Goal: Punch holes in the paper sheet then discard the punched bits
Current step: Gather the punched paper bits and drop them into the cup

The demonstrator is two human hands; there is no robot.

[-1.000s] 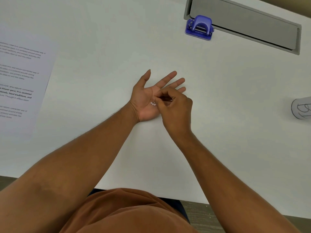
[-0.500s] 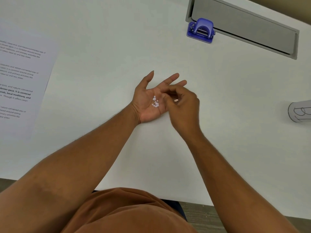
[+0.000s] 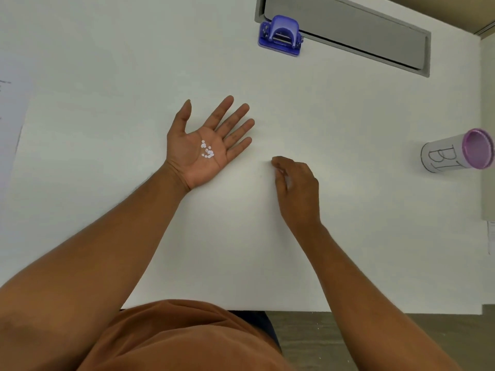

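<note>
White desk point(image 3: 348, 210) fills nearly all of our view, its near edge at six o'clock just ahead of our orange shirt. A grey recessed tray point(image 3: 348, 30) sits at one o'clock with the purple hole punch point(image 3: 280, 35) touching its left end. At three o'clock a paper-wrapped cup point(image 3: 455, 153) with a pink rim lies tipped toward us, likely the bin. The paper sheet point(image 3: 10, 124) shows only as a sliver at nine o'clock. Our left hand point(image 3: 206, 145) rests palm up, fingers spread flat, gripping nothing. Our right hand point(image 3: 297, 188) hovers low over the desk just beside it, fingers curled toward a pinch; we cannot tell whether they hold anything. The punched bits point(image 3: 207, 151) lie loose in the left palm. We should cup that palm before moving it, keep it level, and cross the open desk toward three o'clock without tipping.
</note>
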